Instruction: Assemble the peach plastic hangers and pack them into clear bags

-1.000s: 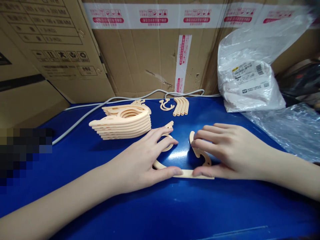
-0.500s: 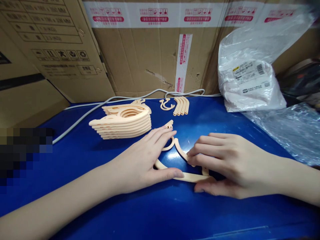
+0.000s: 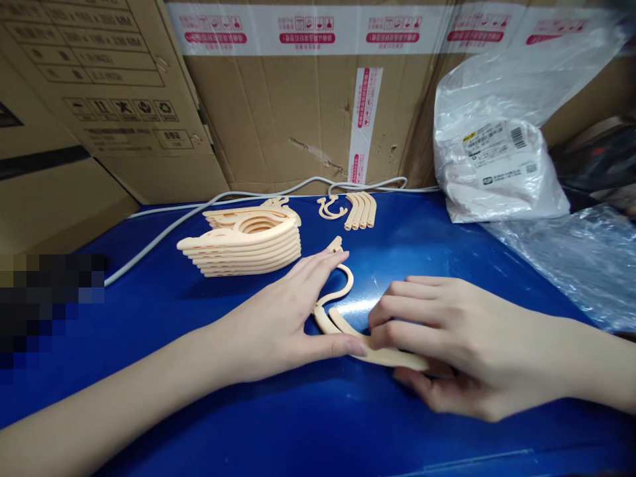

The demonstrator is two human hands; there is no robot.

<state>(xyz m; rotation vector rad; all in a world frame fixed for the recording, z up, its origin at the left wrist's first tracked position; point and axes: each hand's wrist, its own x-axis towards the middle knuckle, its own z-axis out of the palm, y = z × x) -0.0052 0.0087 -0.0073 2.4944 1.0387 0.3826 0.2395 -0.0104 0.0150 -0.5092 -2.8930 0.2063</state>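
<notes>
While both hands are pressing on it, a peach plastic folding hanger point(image 3: 348, 324) is lying flat near the middle of the blue surface point(image 3: 278, 424).

The hanger is showing a thin curved hook looping toward the far edge and two pale arms lying side by side, folded close together. The left hand point(image 3: 283, 318) is resting open, fingers stretched over the hook and thumb tip pinning the arms. The right hand point(image 3: 447, 344) is pinching the arms' other end between fingers and thumb. A stack of matching hangers point(image 3: 243, 242) is sitting toward the far left edge.
</notes>
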